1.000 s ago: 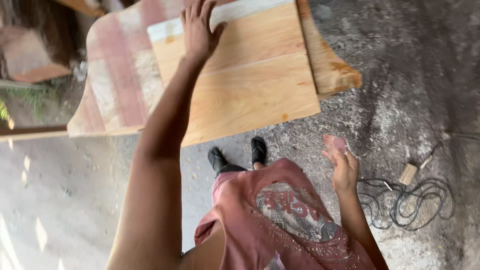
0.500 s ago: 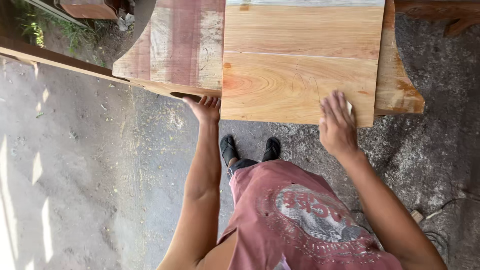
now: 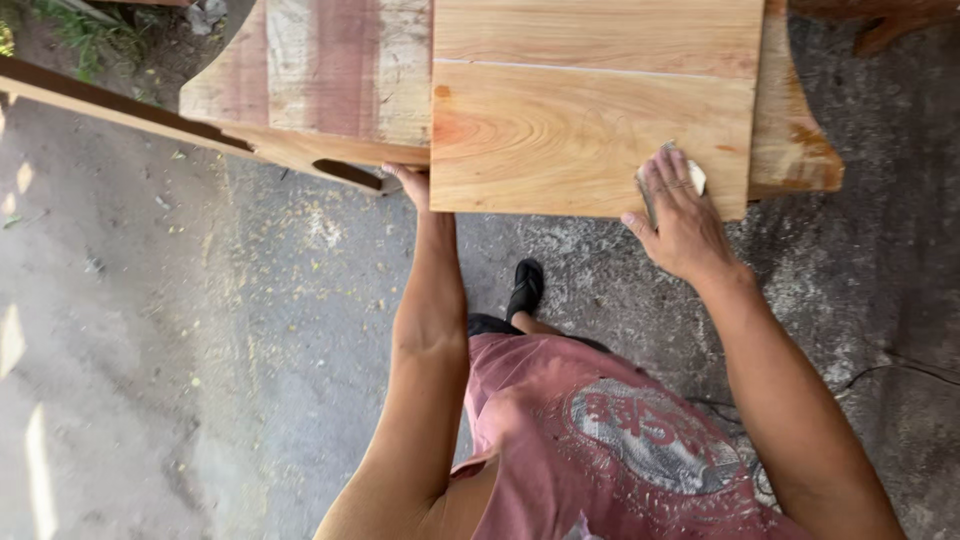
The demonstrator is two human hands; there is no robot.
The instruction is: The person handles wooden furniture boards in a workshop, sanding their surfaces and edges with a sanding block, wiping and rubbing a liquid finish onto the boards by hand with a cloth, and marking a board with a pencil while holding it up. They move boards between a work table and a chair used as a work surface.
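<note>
While the left hand (image 3: 410,183) gripped the near edge of the pale wood panel (image 3: 590,130) at 7 o'clock, the right hand (image 3: 680,215) lay flat at 5 o'clock, pressing a sandpaper piece (image 3: 694,174).

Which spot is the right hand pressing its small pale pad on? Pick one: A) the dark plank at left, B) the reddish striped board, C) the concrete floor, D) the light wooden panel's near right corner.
D: the right hand lies flat on the small pale pad at the near right corner of the light wooden panel.
</note>
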